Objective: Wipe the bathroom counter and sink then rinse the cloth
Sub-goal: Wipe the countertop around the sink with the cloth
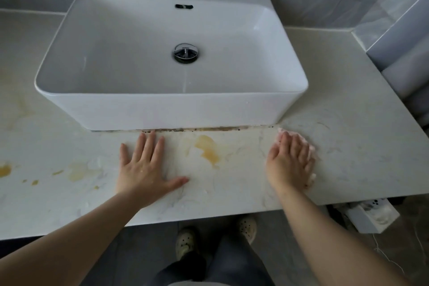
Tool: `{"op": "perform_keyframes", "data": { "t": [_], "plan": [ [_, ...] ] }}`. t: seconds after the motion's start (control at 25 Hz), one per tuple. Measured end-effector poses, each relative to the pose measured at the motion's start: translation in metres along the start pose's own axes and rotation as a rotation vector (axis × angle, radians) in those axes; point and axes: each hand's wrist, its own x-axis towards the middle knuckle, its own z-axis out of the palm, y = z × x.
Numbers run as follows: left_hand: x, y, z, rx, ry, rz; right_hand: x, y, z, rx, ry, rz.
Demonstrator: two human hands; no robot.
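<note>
On the pale marbled counter [348,137], the right hand [290,162] presses a pink cloth [312,148] with flat fingers; the left hand [146,169] rests spread, empty. Yellow stains [207,148] show, so wiping seems early, with the white ceramic sink [162,109] and rinsing not yet done.

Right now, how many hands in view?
2: left hand flat on the bare counter in front of the sink; right hand pressing the cloth on the counter, right of the yellow stain.
</note>
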Motion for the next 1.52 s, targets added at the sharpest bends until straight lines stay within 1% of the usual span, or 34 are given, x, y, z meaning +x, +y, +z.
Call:
{"op": "perform_keyframes", "data": {
  "t": [0.04,0.08,0.12,0.2,0.24,0.28,0.32,0.36,0.4,0.44,0.52,0.56,0.6,0.64,0.68,0.72,0.76,0.84,0.88,0.92,0.96,1.0,1.04,1.08,1.12,1.16,1.2,1.24,1.28,1.36,1.4,1.44,1.48,1.52],
  "plan": [
    [0.000,0.000,-0.001,0.001,-0.006,-0.003,-0.002,-0.012,0.001,0.024,0.010,0.039],
    [0.000,0.000,-0.001,0.014,-0.015,-0.004,-0.011,-0.033,0.004,0.043,0.008,-0.006],
    [0.000,0.001,0.000,0.027,-0.021,-0.004,-0.027,-0.057,0.011,0.051,-0.015,-0.111],
    [0.000,0.002,0.000,0.033,-0.028,-0.007,-0.063,-0.092,0.026,0.047,0.000,-0.438],
    [0.000,0.002,0.000,0.032,-0.028,-0.009,-0.072,-0.098,0.030,0.032,0.011,-0.578],
    [0.000,0.002,0.000,0.033,-0.026,-0.014,-0.071,-0.095,0.031,0.016,0.016,-0.667],
    [0.000,0.002,0.001,0.038,-0.024,-0.018,-0.063,-0.086,0.027,-0.010,-0.022,-0.690],
    [0.001,0.001,0.000,0.039,-0.023,-0.016,-0.049,-0.071,0.022,-0.033,-0.055,-0.649],
    [0.000,0.002,0.000,0.038,-0.024,-0.013,-0.034,-0.051,0.020,-0.040,-0.077,-0.541],
    [-0.001,0.002,0.000,0.036,-0.024,-0.012,-0.020,-0.030,0.016,-0.038,-0.058,-0.411],
    [-0.001,0.002,-0.001,0.032,-0.022,-0.018,0.000,-0.003,0.005,-0.011,0.039,-0.193],
    [-0.001,0.003,-0.002,0.036,-0.031,-0.018,0.002,-0.003,0.003,-0.006,0.045,-0.131],
    [-0.001,0.003,-0.002,0.044,-0.042,-0.019,-0.002,-0.011,0.000,-0.003,0.012,-0.106],
    [-0.001,0.003,-0.002,0.048,-0.045,-0.020,-0.009,-0.026,0.003,0.010,-0.033,-0.133],
    [-0.001,0.003,-0.002,0.046,-0.043,-0.023,-0.021,-0.047,0.008,0.024,-0.090,-0.225],
    [-0.002,0.003,-0.002,0.041,-0.044,-0.028,-0.038,-0.067,0.013,0.039,-0.102,-0.367],
    [-0.001,0.003,-0.003,0.037,-0.047,-0.031,-0.057,-0.084,0.019,0.060,-0.066,-0.544],
    [-0.001,0.004,-0.005,0.036,-0.064,-0.017,-0.072,-0.094,0.026,-0.001,-0.072,-0.868],
    [-0.003,0.001,-0.006,0.039,-0.073,-0.004,-0.063,-0.088,0.025,-0.063,-0.124,-0.935],
    [-0.002,-0.004,-0.007,0.041,-0.084,0.021,-0.048,-0.075,0.025,-0.089,-0.152,-0.863],
    [-0.001,-0.008,-0.008,0.038,-0.099,0.055,-0.032,-0.057,0.024,-0.093,-0.157,-0.698],
    [-0.001,-0.014,-0.010,0.033,-0.111,0.087,-0.018,-0.041,0.017,-0.082,-0.119,-0.510],
    [0.000,-0.021,-0.012,0.035,-0.111,0.112,-0.010,-0.031,0.010,-0.066,-0.085,-0.328],
    [-0.001,-0.030,-0.014,0.040,-0.107,0.125,-0.010,-0.032,0.007,-0.044,-0.068,-0.187],
    [-0.002,-0.039,-0.015,0.041,-0.098,0.122,-0.015,-0.043,0.006,-0.015,-0.058,-0.101],
    [-0.004,-0.048,-0.016,0.038,-0.090,0.114,-0.024,-0.059,0.009,-0.009,-0.058,-0.061],
    [-0.006,-0.057,-0.015,0.034,-0.089,0.111,-0.038,-0.079,0.012,0.001,-0.080,-0.068],
    [-0.008,-0.064,-0.014,0.025,-0.090,0.115,-0.052,-0.100,0.015,0.005,-0.112,-0.133],
    [-0.011,-0.071,-0.013,0.009,-0.081,0.120,-0.069,-0.117,0.019,-0.014,-0.129,-0.243],
    [-0.013,-0.077,-0.008,0.003,-0.051,0.142,-0.100,-0.137,0.024,-0.059,-0.153,-0.541],
    [-0.014,-0.078,-0.006,0.010,-0.038,0.159,-0.110,-0.137,0.025,-0.095,-0.166,-0.685],
    [-0.014,-0.078,-0.004,0.017,-0.021,0.169,-0.108,-0.127,0.027,-0.143,-0.171,-0.789],
    [-0.014,-0.078,-0.004,0.017,-0.006,0.175,-0.097,-0.112,0.027,-0.172,-0.151,-0.811],
    [-0.015,-0.077,-0.004,0.016,-0.001,0.181,-0.082,-0.091,0.025,-0.176,-0.103,-0.729]
  ]
}}
